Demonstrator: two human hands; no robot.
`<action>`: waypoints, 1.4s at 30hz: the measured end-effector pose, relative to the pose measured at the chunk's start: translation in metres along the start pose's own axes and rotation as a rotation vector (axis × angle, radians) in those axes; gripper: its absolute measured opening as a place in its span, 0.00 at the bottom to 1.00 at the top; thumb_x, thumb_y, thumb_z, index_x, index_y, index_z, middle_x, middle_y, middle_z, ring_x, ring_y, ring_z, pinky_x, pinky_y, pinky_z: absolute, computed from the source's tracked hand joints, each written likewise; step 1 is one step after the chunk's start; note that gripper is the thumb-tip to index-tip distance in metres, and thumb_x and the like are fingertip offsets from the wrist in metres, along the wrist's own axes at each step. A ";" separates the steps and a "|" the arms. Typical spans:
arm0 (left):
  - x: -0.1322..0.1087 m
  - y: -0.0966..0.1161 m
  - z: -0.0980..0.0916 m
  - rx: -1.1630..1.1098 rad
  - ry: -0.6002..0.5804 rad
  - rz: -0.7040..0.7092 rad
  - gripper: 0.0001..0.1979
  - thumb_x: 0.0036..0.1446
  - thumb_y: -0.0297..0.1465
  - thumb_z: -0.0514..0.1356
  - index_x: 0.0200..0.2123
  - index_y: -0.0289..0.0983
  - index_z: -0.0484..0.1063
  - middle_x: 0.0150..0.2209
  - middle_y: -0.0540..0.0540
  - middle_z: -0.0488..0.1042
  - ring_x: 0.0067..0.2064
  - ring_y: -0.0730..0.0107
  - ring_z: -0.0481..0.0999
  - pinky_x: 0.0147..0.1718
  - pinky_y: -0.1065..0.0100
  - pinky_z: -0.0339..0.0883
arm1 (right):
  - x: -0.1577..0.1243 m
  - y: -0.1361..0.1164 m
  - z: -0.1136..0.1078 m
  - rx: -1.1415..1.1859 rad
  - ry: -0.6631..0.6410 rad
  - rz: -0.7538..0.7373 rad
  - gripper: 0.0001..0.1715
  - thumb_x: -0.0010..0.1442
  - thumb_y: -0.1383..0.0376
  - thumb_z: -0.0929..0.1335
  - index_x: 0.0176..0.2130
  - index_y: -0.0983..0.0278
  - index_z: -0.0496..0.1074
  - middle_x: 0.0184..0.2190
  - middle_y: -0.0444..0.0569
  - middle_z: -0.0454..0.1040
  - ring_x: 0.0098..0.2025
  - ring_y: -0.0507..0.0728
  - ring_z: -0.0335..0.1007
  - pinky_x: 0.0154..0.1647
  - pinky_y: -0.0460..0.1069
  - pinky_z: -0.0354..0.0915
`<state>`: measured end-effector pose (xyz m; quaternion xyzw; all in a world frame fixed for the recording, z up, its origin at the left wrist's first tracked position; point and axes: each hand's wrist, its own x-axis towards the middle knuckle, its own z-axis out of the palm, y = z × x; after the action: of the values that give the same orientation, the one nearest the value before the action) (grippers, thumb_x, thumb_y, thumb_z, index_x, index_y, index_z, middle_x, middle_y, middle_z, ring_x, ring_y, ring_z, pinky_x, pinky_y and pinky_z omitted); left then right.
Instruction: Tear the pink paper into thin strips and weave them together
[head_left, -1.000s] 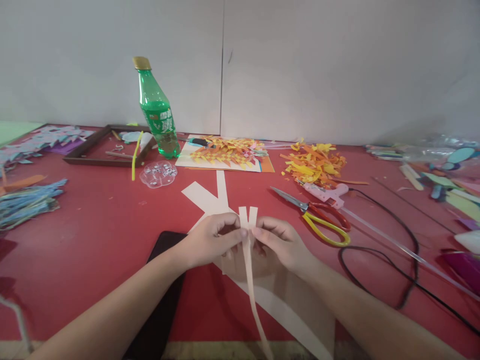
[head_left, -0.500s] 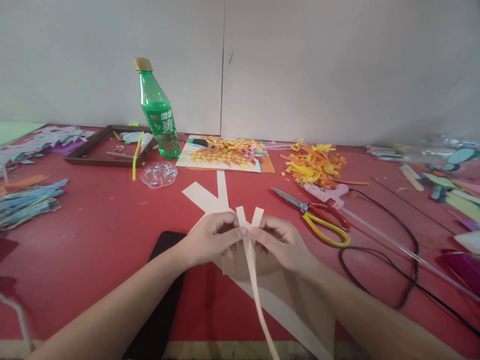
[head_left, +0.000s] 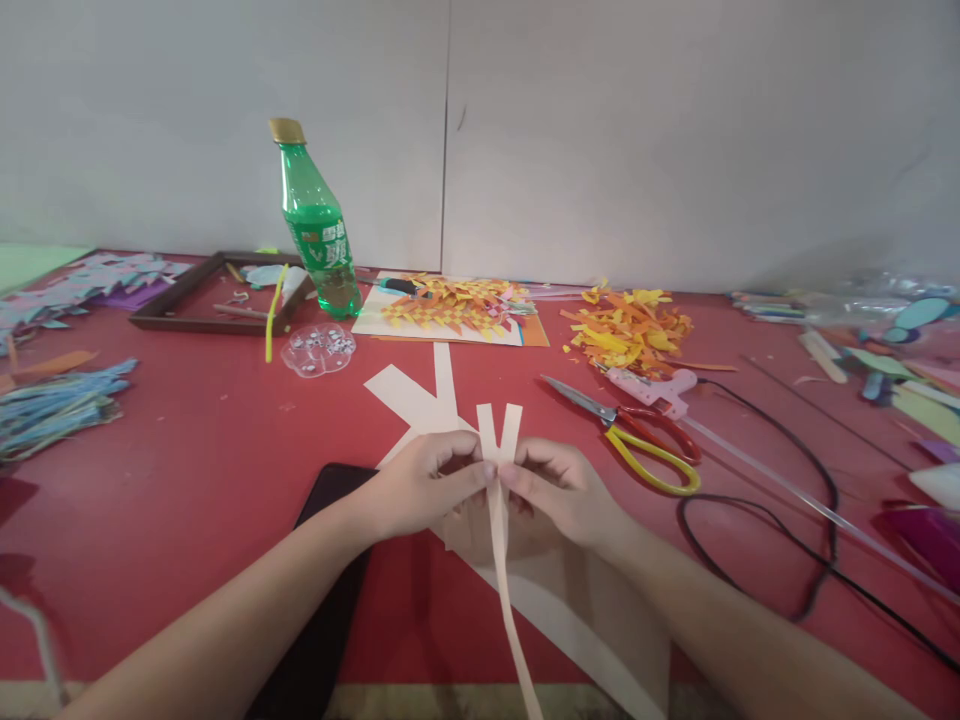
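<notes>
With fingertips of the left hand (head_left: 431,487), pinching a narrow cream paper piece (head_left: 499,540) between both hands, forked above the fingers and trailing below; pinching likewise with the right hand (head_left: 561,490); with scissors (head_left: 604,411) lying right of those fingers.

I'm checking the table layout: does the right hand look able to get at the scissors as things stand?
Probably yes: the scissors lie close by the right hand, on its outer side, with nothing seen between them. It pinches a pale paper strip, though, so would likely have to let go first.
</notes>
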<state>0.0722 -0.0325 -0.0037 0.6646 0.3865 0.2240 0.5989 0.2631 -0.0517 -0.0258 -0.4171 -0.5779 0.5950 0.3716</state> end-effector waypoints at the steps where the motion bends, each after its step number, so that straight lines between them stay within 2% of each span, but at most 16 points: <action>1: 0.000 0.000 0.000 0.010 0.004 0.009 0.13 0.59 0.36 0.55 0.25 0.36 0.63 0.23 0.54 0.64 0.24 0.78 0.64 0.23 0.76 0.58 | 0.000 0.000 0.000 -0.015 0.009 -0.005 0.18 0.56 0.54 0.69 0.25 0.65 0.68 0.19 0.41 0.66 0.20 0.48 0.60 0.21 0.44 0.57; 9: -0.001 -0.002 0.000 0.005 0.059 -0.008 0.14 0.60 0.39 0.54 0.27 0.35 0.66 0.24 0.53 0.65 0.25 0.77 0.65 0.24 0.75 0.59 | 0.000 -0.002 0.000 -0.067 0.061 -0.076 0.15 0.59 0.57 0.68 0.27 0.64 0.69 0.20 0.42 0.67 0.22 0.48 0.61 0.23 0.44 0.59; 13: -0.001 0.000 0.000 -0.035 -0.048 0.017 0.15 0.61 0.41 0.53 0.30 0.35 0.69 0.25 0.52 0.66 0.26 0.77 0.65 0.25 0.75 0.59 | 0.001 -0.002 -0.001 -0.073 0.082 -0.061 0.16 0.59 0.57 0.68 0.25 0.64 0.67 0.19 0.41 0.66 0.21 0.48 0.61 0.23 0.44 0.58; 16: -0.002 0.000 0.000 -0.057 -0.114 -0.027 0.15 0.60 0.41 0.54 0.30 0.35 0.68 0.24 0.53 0.65 0.25 0.78 0.65 0.24 0.75 0.58 | 0.001 -0.001 -0.002 -0.038 0.078 -0.036 0.18 0.60 0.56 0.67 0.25 0.65 0.67 0.19 0.41 0.65 0.21 0.48 0.60 0.23 0.44 0.57; 22: -0.001 -0.003 -0.001 -0.045 -0.079 -0.066 0.14 0.60 0.39 0.54 0.29 0.35 0.64 0.24 0.53 0.65 0.25 0.78 0.65 0.23 0.75 0.59 | 0.001 0.001 -0.001 0.037 -0.014 0.017 0.18 0.58 0.54 0.68 0.26 0.65 0.67 0.20 0.42 0.67 0.21 0.48 0.61 0.22 0.44 0.57; 29: -0.001 -0.002 -0.001 0.016 -0.044 -0.024 0.14 0.60 0.38 0.54 0.26 0.36 0.62 0.23 0.54 0.64 0.23 0.79 0.62 0.22 0.75 0.57 | 0.001 0.000 0.000 -0.051 0.030 -0.010 0.18 0.58 0.55 0.68 0.24 0.65 0.66 0.18 0.41 0.65 0.20 0.48 0.59 0.21 0.44 0.55; 35: 0.000 -0.006 0.000 -0.019 -0.007 -0.051 0.15 0.60 0.40 0.54 0.27 0.36 0.63 0.22 0.55 0.62 0.23 0.79 0.61 0.22 0.75 0.56 | 0.003 0.003 -0.002 -0.071 0.031 -0.034 0.16 0.60 0.57 0.67 0.26 0.65 0.67 0.20 0.41 0.66 0.22 0.48 0.60 0.23 0.44 0.56; 42: 0.000 -0.001 0.000 0.012 -0.037 -0.031 0.14 0.60 0.40 0.54 0.30 0.35 0.67 0.28 0.51 0.67 0.27 0.77 0.65 0.26 0.74 0.60 | 0.001 0.001 -0.002 -0.064 0.054 -0.030 0.17 0.60 0.57 0.67 0.26 0.65 0.66 0.19 0.41 0.66 0.21 0.48 0.60 0.23 0.44 0.56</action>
<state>0.0716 -0.0329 -0.0051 0.6661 0.3871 0.2000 0.6054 0.2646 -0.0495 -0.0265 -0.4361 -0.5924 0.5591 0.3825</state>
